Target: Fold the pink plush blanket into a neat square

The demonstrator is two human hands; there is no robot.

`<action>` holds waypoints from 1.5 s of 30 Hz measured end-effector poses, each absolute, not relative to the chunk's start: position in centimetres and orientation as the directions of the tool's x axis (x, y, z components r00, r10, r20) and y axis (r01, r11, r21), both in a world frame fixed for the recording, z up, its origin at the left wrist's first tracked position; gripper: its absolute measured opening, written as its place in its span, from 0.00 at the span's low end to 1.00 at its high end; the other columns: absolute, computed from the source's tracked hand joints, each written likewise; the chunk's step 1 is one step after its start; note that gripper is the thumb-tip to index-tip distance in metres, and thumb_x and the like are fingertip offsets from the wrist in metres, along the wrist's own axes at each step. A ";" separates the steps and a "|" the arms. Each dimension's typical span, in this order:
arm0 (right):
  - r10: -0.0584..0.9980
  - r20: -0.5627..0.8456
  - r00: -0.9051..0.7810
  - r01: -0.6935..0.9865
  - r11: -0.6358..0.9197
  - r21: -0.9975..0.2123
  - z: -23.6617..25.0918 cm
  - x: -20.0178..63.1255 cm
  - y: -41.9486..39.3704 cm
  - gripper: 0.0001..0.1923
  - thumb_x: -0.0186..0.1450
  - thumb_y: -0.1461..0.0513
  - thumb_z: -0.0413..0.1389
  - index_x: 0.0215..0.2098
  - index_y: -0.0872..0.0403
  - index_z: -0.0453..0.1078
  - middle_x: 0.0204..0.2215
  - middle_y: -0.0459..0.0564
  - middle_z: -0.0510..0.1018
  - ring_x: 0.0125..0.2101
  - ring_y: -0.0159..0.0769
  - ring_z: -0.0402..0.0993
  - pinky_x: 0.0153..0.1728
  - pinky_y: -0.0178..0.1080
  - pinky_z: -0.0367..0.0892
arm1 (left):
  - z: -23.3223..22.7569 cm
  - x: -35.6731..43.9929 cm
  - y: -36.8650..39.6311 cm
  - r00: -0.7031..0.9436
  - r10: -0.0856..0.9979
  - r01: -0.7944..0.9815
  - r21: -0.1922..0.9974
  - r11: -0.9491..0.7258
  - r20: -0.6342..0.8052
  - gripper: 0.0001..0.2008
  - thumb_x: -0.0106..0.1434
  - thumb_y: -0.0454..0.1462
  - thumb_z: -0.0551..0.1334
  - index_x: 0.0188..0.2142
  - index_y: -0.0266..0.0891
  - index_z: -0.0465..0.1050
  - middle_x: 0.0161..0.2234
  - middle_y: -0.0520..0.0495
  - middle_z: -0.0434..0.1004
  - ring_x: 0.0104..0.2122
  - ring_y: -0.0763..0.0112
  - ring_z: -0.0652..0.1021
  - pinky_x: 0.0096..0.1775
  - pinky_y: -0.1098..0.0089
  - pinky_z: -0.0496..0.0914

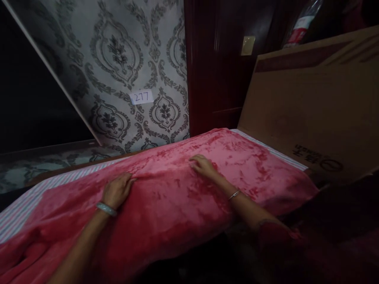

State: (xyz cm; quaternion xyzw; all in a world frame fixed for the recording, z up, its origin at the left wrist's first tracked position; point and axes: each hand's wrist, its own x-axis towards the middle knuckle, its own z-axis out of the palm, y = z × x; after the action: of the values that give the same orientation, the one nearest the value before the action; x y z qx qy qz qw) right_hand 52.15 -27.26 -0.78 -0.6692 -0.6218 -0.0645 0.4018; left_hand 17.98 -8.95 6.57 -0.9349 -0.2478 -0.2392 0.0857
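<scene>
red blanket [177,201] over striped cloth [28,203], whose far-left and right edges show. left hand [117,190] and right hand [203,166] curled narrow at a crease [160,174]; cannot tell whether either pinches fabric. judgement: even, level outward tension flattens best.

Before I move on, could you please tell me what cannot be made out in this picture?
All in the head view:
Left hand and right hand: their backs hide whether the fingers grip the red blanket.
Striped sheet: mostly covered by the blanket.
Bottle: top cut off by the upper edge.
Cardboard: cut off by the right edge.
</scene>
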 end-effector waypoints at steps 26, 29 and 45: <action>0.765 0.573 0.293 0.924 -0.072 -0.376 -2.5 57.4 -32.6 0.10 0.68 0.66 0.50 0.34 0.55 0.73 0.34 0.54 0.78 0.36 0.40 0.74 0.42 0.39 0.68 | 11.3 16.0 -11.9 0.792 0.317 0.484 -0.219 -0.847 0.522 0.23 0.70 0.48 0.42 0.34 0.42 0.71 0.32 0.43 0.78 0.32 0.59 0.78 0.34 0.64 0.69; 0.691 0.644 0.329 0.921 -0.085 -0.379 -0.4 57.7 -34.5 0.12 0.70 0.63 0.47 0.37 0.55 0.71 0.35 0.56 0.77 0.37 0.41 0.72 0.42 0.39 0.67 | 10.9 15.5 -12.1 0.803 0.343 0.482 -0.194 -0.854 0.487 0.22 0.69 0.49 0.43 0.31 0.43 0.70 0.29 0.45 0.77 0.29 0.60 0.78 0.32 0.64 0.67; 0.783 0.613 0.111 0.975 0.033 -0.220 6.4 49.8 -32.7 0.06 0.70 0.63 0.55 0.36 0.55 0.72 0.36 0.52 0.79 0.37 0.40 0.74 0.38 0.36 0.63 | 12.4 11.5 -4.9 0.568 0.706 0.813 -0.152 -0.562 0.424 0.24 0.65 0.52 0.43 0.29 0.44 0.71 0.32 0.44 0.80 0.30 0.60 0.76 0.31 0.67 0.65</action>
State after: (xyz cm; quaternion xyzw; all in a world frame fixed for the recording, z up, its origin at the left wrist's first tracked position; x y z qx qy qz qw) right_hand 49.78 -32.74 6.40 -0.6777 -0.6484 -0.1549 0.3104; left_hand 11.46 -4.92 12.42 -0.8693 -0.4367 -0.1597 0.1679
